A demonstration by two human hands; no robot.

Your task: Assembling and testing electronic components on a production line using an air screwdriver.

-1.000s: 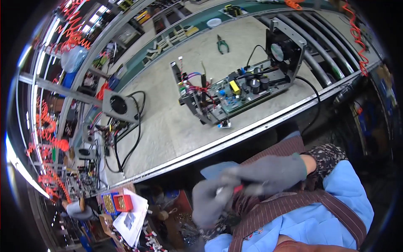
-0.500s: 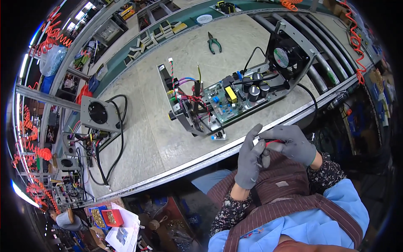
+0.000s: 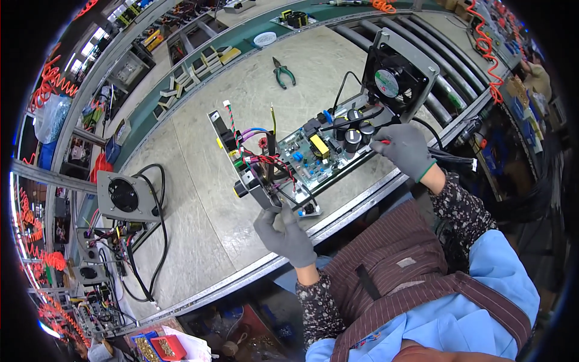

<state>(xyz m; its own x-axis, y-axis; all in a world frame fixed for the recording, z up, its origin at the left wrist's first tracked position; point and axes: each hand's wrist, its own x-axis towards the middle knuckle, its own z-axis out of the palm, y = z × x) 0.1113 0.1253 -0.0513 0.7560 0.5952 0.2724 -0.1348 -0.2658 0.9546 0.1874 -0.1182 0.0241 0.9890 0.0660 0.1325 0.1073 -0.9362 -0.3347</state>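
On the bench lies an opened power unit, its green circuit board [image 3: 301,154] carrying capacitors and a yellow-wrapped transformer [image 3: 319,146]. A black fan [image 3: 392,81] in a metal frame stands at its far right end. My left hand [image 3: 284,238], gloved in grey, has thumb and finger around the lower corner of the metal end panel [image 3: 262,192]. Beside that hand sits a small board with a connector [image 3: 309,209]. Over the right side of the unit, my gloved right hand [image 3: 407,152] is closed on a cable; red shows at its fingertips, and black cables [image 3: 455,160] trail out behind it.
Green-handled pliers [image 3: 283,73] lie behind the unit. To the left, another fan unit [image 3: 125,196] has a looped black cable. Metal rollers [image 3: 416,57] run at the far right. Red and blue bins [image 3: 167,347] of small parts stand below left.
My hands, together over my lap with a red wire, have parted. The left went to the end panel's corner, the right to the unit's right side with the cable. The view shifted slightly.
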